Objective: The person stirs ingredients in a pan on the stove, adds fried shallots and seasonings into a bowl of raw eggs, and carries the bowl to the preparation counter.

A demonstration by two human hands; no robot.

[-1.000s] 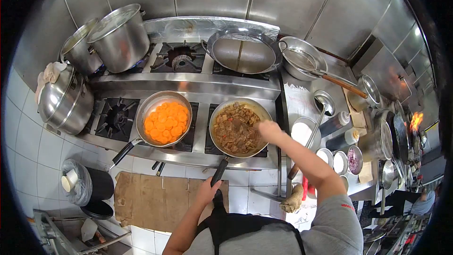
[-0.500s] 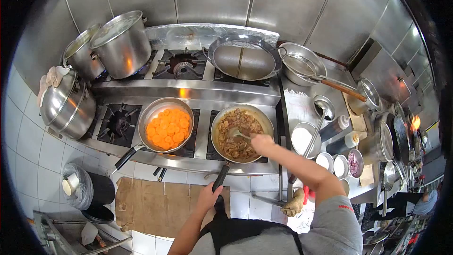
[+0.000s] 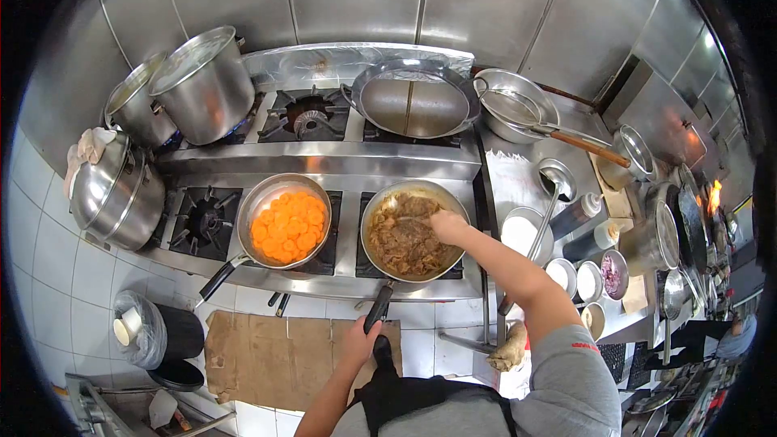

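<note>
The cook at the stove here has the left hand wrapped around the black handle of a frying pan, a snug grip with the fingers closed. That pan sits on the front burner to the right, loaded with brown, saucy meat. The right hand is over the pan's far right side, its grip narrow around a utensil that I can barely make out among the pieces. Just to the left, a second pan holds a heap of orange carrot slices, its handle angled toward the near edge. Behind the meat, on the raised back row, stands a wide two-handled pan. Over on the counter to the right, a ladle rests with its long handle slanting down beside the cook's forearm, near two squeeze bottles.
</note>
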